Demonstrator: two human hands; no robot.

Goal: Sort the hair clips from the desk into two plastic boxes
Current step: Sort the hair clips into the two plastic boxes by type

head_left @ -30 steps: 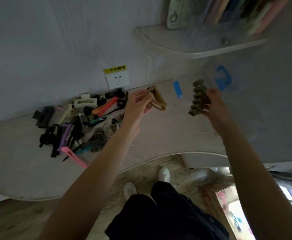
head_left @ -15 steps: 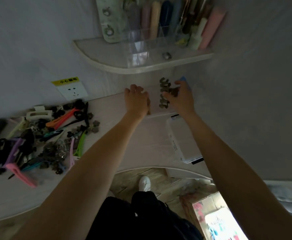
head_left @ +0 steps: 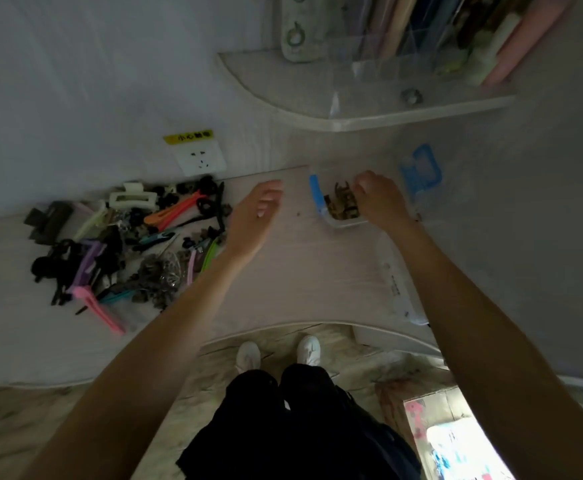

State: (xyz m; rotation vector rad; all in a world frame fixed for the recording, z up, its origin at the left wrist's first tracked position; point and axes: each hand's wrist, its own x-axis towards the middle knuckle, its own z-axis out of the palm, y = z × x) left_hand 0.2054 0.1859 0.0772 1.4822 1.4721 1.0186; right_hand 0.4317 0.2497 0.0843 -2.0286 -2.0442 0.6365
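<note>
Two clips point(head_left: 341, 202) just below rt fingers point(head_left: 364, 180)

Two hands point(head_left: 253, 216) point(head_left: 380, 200); one clear box point(head_left: 343, 221); one clip pile point(head_left: 127, 244); one socket point(head_left: 200, 159).

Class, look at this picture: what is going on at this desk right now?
A person is sorting hair clips. A mixed pile of hair clips lies on the left of the desk. The right hand reaches over a clear plastic box with a blue latch that already holds a few brownish clips; whether it holds one is unclear. The left hand hovers empty between pile and box.
</note>
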